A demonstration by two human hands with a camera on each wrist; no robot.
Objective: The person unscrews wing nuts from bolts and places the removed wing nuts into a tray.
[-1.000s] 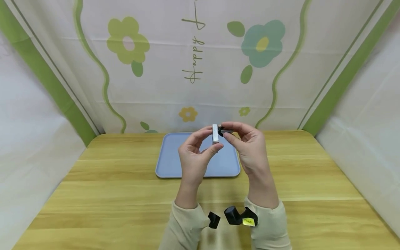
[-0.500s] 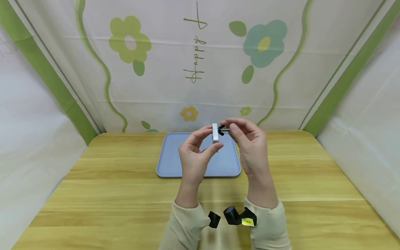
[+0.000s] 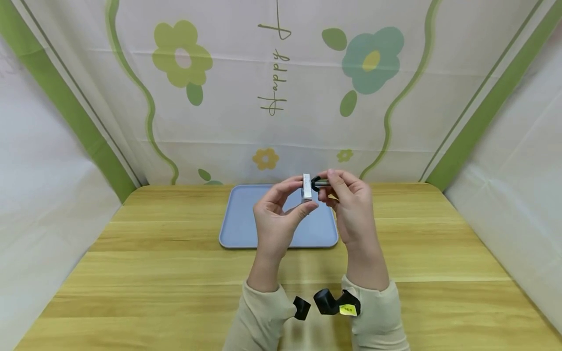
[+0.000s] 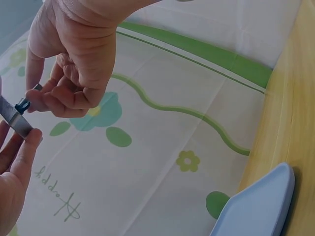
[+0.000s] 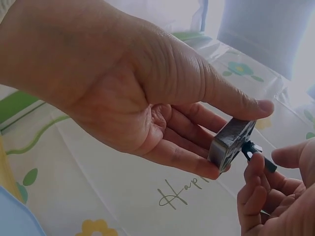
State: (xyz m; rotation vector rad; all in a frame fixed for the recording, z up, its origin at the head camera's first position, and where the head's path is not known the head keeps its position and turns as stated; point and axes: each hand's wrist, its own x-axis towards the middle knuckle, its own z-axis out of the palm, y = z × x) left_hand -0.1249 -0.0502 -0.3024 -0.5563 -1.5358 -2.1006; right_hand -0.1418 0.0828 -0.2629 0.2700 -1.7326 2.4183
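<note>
In the head view, my left hand [image 3: 274,214] holds a small silvery rectangular block [image 3: 307,187] upright, thumb below and fingers above. A threaded bolt [image 3: 324,184] sticks out of the block's right side, carrying a dark wing nut [image 3: 314,184] close to the block. My right hand [image 3: 354,209] has its curled fingers at the wing nut, with the thumb by the bolt's free end. The right wrist view shows the block [image 5: 229,142] from the side, its wing nut [image 5: 249,148] against the right fingertips. Part of the bolt is hidden behind fingers.
Below and behind the hands, a light blue tray [image 3: 232,239] lies on the wooden table [image 3: 153,273]. A pale curtain [image 3: 237,117] with printed flowers hangs along the table's back. Black wrist cameras [image 3: 326,302] project from the beige sleeves.
The block has shifted slightly right with my left hand. My right fingers have moved off the wing nut, passed along the bolt, and come round under the nut again.
</note>
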